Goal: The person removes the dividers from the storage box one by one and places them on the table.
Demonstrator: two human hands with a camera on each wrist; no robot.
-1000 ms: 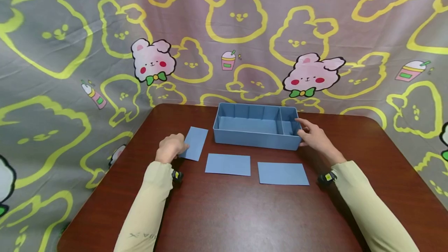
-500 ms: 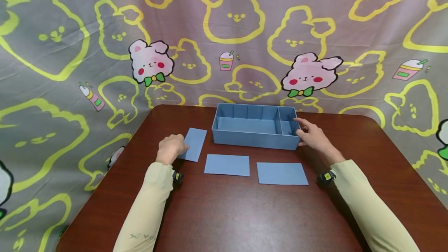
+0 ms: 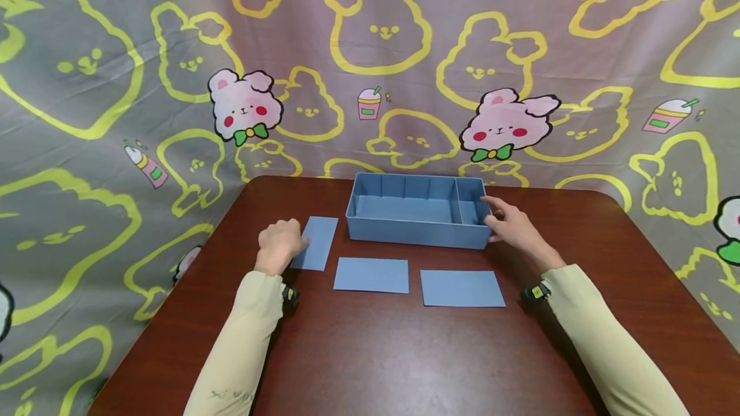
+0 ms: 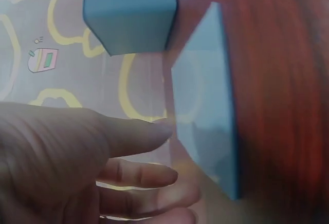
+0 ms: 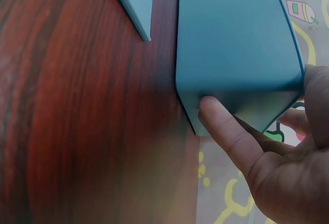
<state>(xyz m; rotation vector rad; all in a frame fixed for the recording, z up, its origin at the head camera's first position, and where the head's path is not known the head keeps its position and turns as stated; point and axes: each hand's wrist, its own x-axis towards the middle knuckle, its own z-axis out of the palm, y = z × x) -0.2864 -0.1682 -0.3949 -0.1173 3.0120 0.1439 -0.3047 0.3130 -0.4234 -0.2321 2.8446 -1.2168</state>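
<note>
Near the back of the table stands a blue box (image 3: 416,230), divided inside into a long and a small compartment. My right hand (image 3: 514,226) holds its right end, fingertips over the rim. In the right wrist view a digit (image 5: 221,121) presses the outside of that end, low by the corner. At the left lies a flat blue rectangular panel (image 3: 319,242). My left hand (image 3: 280,242) is right beside it, fingers loosely extended, partly hiding its left edge. In the left wrist view the thumb (image 4: 139,136) points at the panel's near edge, with nothing gripped.
Two more flat blue panels, a middle one (image 3: 371,275) and a right one (image 3: 462,288), lie in front of the box. All rest on a brown wooden table (image 3: 416,358). A patterned curtain (image 3: 405,50) hangs behind the table and along its sides.
The head view has shifted slightly, so everything sits a little further left. Both hands keep their places beside the left panel and at the box's right end.
</note>
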